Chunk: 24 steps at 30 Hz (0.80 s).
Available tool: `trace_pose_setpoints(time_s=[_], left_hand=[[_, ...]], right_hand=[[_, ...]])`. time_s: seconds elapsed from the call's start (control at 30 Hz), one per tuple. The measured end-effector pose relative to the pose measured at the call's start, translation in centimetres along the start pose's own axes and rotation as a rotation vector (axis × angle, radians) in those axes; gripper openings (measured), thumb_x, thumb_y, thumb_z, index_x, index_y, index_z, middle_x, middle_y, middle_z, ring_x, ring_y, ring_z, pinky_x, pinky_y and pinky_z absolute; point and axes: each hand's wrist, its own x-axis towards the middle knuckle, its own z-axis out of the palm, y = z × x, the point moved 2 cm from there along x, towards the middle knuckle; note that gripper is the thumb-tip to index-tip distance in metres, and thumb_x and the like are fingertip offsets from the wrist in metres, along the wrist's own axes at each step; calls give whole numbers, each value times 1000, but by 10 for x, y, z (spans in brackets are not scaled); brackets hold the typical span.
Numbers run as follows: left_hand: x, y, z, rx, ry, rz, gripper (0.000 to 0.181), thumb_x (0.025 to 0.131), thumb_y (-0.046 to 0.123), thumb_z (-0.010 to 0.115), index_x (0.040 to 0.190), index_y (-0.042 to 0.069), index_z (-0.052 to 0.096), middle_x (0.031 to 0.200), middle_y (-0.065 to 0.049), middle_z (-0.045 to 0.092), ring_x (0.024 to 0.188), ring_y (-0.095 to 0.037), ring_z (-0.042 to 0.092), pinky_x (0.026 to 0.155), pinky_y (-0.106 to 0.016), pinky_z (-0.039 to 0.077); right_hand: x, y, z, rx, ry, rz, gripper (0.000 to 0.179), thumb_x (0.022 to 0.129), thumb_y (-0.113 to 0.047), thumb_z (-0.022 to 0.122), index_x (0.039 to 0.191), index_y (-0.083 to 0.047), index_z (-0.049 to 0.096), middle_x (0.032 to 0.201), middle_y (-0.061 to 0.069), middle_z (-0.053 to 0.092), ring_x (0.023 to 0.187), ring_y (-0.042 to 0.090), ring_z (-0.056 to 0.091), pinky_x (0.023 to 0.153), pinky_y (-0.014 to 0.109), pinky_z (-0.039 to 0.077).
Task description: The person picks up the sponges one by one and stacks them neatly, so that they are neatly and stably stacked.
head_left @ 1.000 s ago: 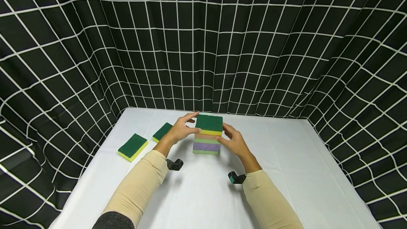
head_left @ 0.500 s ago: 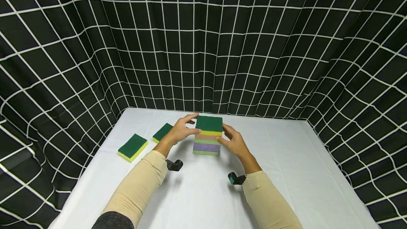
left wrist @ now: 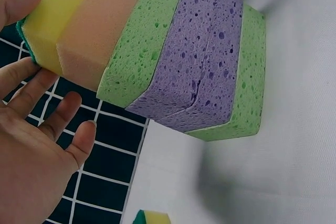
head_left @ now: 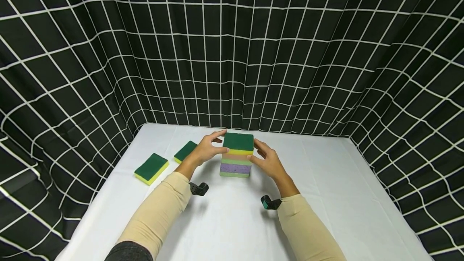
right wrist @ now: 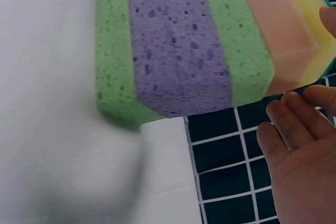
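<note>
A stack of sponges stands mid-table, topped by a yellow sponge with a dark green scouring face. Below it come a peach sponge, a light green one, purple layers with a seam, and a light green one at the bottom. My left hand holds the top sponge's left side, thumb on the front corner, index finger at the far corner. On the right side my right hand has its thumb by the front corner and fingers along the edge. The other fingers extend loosely.
Two more green-and-yellow sponges lie left of the stack, the nearer one tilted in its placing and the farther one partly behind my left hand. A white-covered table meets a black, white-gridded curtain at its back and sides.
My right hand has shifted very slightly to the right, away from the stack. The left hand and the sponges stay in place.
</note>
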Motion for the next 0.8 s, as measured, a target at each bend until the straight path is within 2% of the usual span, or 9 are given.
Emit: trace_pose_setpoints(time_s=[0.17,0.27,0.5,0.8], left_hand=[[-1,1,-1,-3,3,-9,74,80,16,76,146,15,44,142,-6,45,121,-31,44,91,-50,42],[-1,1,-1,-7,3,-11,74,79,16,76,146,16,45,142,-6,45,121,-29,45,91,-50,42],[-1,-1,-1,-22,-1,-11,74,80,15,75,147,15,43,143,-8,44,121,-31,44,91,-50,41],[-4,-1,0,-43,0,-14,75,81,12,75,148,16,41,138,-10,47,119,-32,44,90,-48,42]], right_hand=[[-2,-34,-7,38,-5,-58,64,88,1,63,141,15,33,142,32,38,130,44,38,103,55,31],[-1,-42,-8,49,0,-70,61,91,-1,62,143,13,34,143,31,37,130,43,37,104,54,30],[3,-45,-7,37,13,-82,53,98,-9,57,143,8,37,144,26,38,131,38,39,106,47,31],[3,-42,-7,34,24,-78,51,96,-7,59,140,11,40,142,28,39,129,40,41,104,51,32]])
